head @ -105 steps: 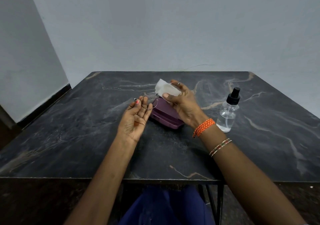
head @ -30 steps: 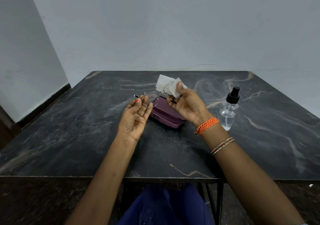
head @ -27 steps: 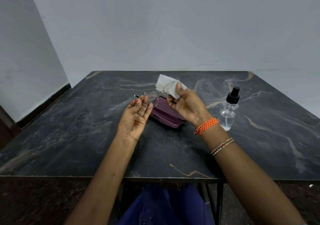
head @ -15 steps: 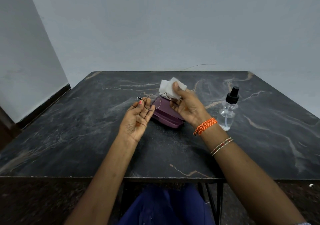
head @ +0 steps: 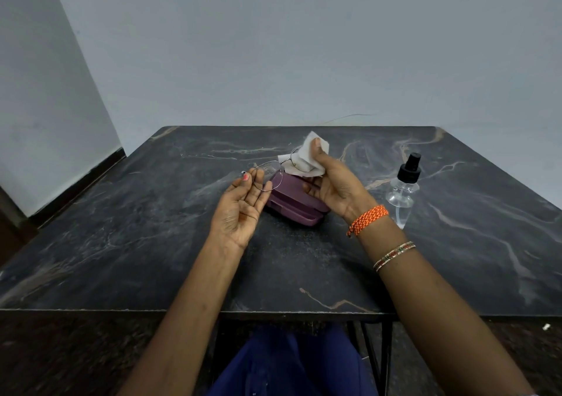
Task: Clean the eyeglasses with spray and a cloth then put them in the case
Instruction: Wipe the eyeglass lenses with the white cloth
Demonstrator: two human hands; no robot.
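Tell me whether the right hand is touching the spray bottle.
Apart. The head view shows bare table between the right hand, which pinches the cloth, and the spray bottle.

Place: plain bare room, kind cannot be told | Evidence: dark marble-patterned desk [head: 121,243] set into a corner of pale blue-grey walls [head: 304,45] | dark skirting [head: 82,179] seen at left

- No legible text, label, brand, number or sign appears on the spray bottle [head: 403,188], the purple case [head: 296,204], the cloth [head: 307,156] or the bench [head: 121,213].
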